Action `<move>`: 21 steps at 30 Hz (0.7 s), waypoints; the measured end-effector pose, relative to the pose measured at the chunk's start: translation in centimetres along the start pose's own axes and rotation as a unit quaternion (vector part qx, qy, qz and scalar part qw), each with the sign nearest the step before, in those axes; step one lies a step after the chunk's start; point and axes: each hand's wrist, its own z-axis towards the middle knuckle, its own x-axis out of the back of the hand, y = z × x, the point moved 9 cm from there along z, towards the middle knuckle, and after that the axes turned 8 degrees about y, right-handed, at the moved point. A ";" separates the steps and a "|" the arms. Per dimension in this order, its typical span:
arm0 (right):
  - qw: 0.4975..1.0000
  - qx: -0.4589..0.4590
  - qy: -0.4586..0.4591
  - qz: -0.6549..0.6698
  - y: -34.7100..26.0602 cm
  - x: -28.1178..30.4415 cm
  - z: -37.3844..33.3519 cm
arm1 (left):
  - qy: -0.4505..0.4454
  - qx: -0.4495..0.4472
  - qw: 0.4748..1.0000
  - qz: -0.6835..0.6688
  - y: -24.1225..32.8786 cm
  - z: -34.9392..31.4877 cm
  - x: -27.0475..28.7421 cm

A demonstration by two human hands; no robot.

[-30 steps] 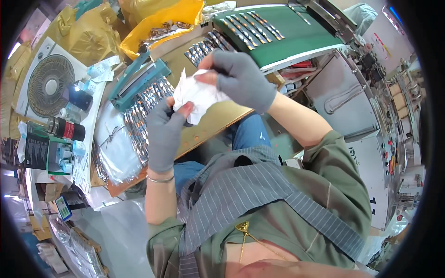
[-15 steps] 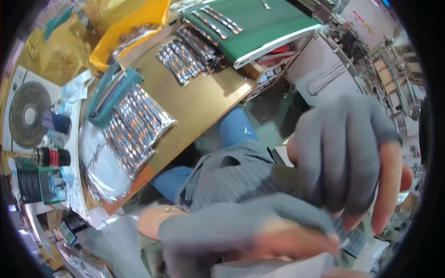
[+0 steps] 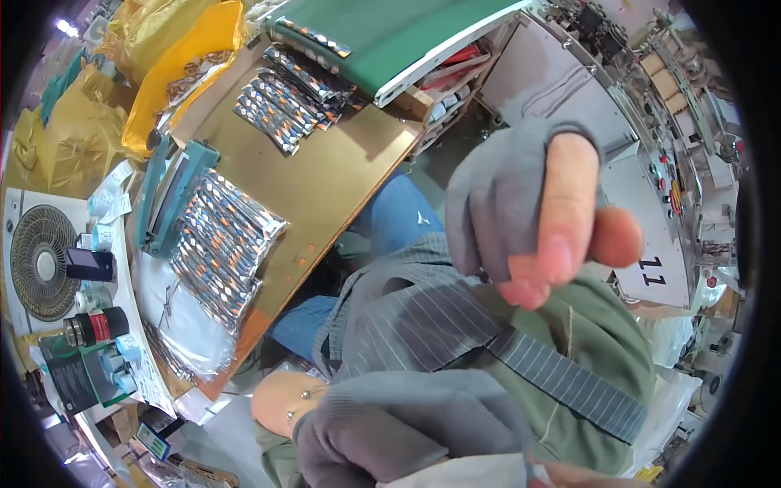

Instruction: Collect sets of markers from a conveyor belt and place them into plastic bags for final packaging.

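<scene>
My right hand (image 3: 529, 215), in a grey fingerless glove, hangs in the air at the right, in front of the green garment. Its index finger is stretched out, the thumb stands apart from it, and nothing shows in the hand. Low in the middle, my left hand (image 3: 407, 423) wears the same kind of glove, with a thin beaded bracelet on the wrist. Its fingers are curled at a pale, cloth-like piece (image 3: 468, 473) at the lower edge. The left fingertips are mostly cut off, so what they pinch is unclear. Neither hand touches the table.
On the brown table (image 3: 325, 195) lie patterned sachet strips (image 3: 228, 244), a teal bag sealer (image 3: 167, 199) and clear plastic bags (image 3: 179, 325). A green conveyor belt (image 3: 399, 41) stands behind. At left are a fan (image 3: 45, 262), phone (image 3: 89, 264) and black flask (image 3: 96, 327).
My right hand has moved left and turned, its index finger now pointing out. The left hand has drawn slightly lower, and its fingertips have gone from sight. The whole view has shifted.
</scene>
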 end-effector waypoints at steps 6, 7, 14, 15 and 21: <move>0.988 -0.033 0.152 -0.009 2.1 0.8 -0.3 | -0.348 0.091 0.932 -0.053 3.2 1.1 -2.6; 0.983 -0.030 0.181 -0.029 0.8 1.3 -1.2 | -0.220 0.170 0.958 0.077 1.7 2.4 -3.1; 0.988 -0.029 0.146 -0.039 3.0 1.2 0.1 | -0.181 0.252 0.950 0.042 1.9 0.7 -0.2; 0.987 -0.023 0.141 -0.079 2.0 1.5 -0.3 | -0.169 0.255 0.952 0.032 1.9 0.5 -0.7; 0.986 -0.025 0.120 -0.109 4.6 2.4 0.4 | -0.306 0.139 0.940 0.053 4.2 3.5 -1.0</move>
